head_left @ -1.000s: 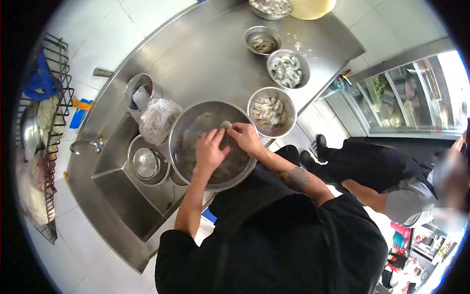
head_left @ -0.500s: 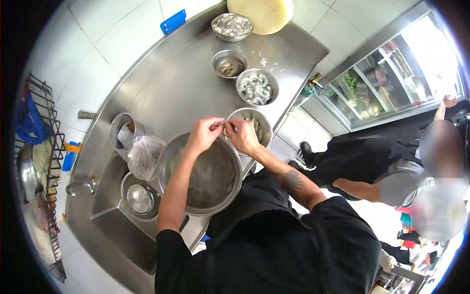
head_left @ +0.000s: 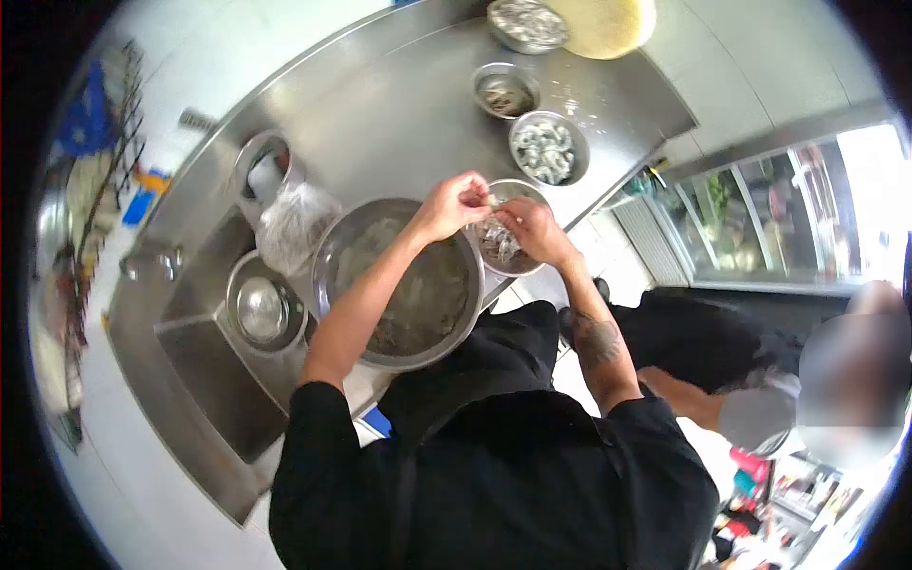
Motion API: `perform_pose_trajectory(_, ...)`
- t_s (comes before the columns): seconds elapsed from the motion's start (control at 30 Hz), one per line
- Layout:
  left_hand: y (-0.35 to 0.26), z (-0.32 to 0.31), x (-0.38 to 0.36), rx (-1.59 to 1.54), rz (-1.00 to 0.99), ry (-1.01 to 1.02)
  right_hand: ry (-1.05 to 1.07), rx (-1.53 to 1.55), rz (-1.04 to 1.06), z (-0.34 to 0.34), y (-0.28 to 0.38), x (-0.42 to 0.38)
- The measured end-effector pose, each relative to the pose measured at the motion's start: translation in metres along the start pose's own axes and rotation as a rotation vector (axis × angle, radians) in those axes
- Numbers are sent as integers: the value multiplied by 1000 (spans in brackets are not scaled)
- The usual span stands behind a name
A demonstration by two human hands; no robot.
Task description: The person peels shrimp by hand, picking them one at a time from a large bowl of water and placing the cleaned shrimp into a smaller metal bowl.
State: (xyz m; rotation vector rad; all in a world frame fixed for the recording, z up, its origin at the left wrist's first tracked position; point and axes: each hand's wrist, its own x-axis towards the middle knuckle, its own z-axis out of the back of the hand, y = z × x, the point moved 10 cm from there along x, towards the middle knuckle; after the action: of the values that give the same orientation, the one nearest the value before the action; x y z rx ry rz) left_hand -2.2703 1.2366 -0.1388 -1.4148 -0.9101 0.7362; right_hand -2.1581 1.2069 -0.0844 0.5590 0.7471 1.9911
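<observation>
My left hand (head_left: pixel 452 207) and my right hand (head_left: pixel 534 230) pinch a small greyish shrimp (head_left: pixel 493 206) between their fingertips. The fingers hide much of it. Beneath my right hand is a steel bowl (head_left: pixel 544 197) with greyish shrimp pieces or shells (head_left: pixel 499 241) in it. My left forearm crosses a large steel basin (head_left: pixel 328 249) of murky water, where the contents are hard to make out. Just beyond the hands, pale peeled shrimp (head_left: pixel 543 150) fill another bowl (head_left: pixel 582 152).
Farther back are a bowl of brownish pieces in liquid (head_left: pixel 504 95), a heaped bowl (head_left: pixel 527 26) and a round yellowish board (head_left: pixel 608 21). Left of the basin are a plastic bag (head_left: pixel 293 228), a steel pot (head_left: pixel 249 161) and the sink (head_left: pixel 218 380). A person (head_left: pixel 722 337) stands at right.
The view has shifted, so the counter and bowls sit differently in frame. My hands are still close together at the near bowl, and the right now covers part of it.
</observation>
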Motion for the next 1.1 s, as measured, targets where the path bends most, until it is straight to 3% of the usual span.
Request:
perform_pose_trajectory(0.03,3,-1,1,-118,15,12,-11,44,47,1,3,2)
perform_pose_trajectory(0.13,-30,3,-8,-41,88,8,43,78,36,5,8,5)
perform_pose_trajectory(0.2,-34,-4,-11,249,79,172,85,67,73,7,16,5)
perform_pose_trajectory(0.23,-30,1,-13,245,85,155,89,52,92,8,18,5)
perform_pose_trajectory(0.4,-32,4,-19,-91,119,148,24,164,96,12,14,-6)
perform_pose_trajectory(0.47,-27,2,-21,-228,165,144,58,321,-64,6,-5,-13)
perform_pose_trajectory(0.57,-19,-6,-25,-423,221,153,31,500,27,6,-1,-19)
perform_pose_trajectory(0.67,-11,-17,-24,-558,278,185,70,638,-52,5,-2,-22)
perform_pose_trajectory(0.9,-11,-22,-26,-632,291,153,93,445,-55,16,5,-26)
perform_pose_trajectory(1.0,-14,-26,-24,-665,294,139,32,618,-32,24,11,-29)
perform_pose_trajectory(1.07,-14,-22,-22,-667,283,132,-90,984,-147,29,-7,-36)
perform_pose_trajectory(1.1,-12,-13,-22,-650,269,110,-182,1113,-108,41,-23,-38)
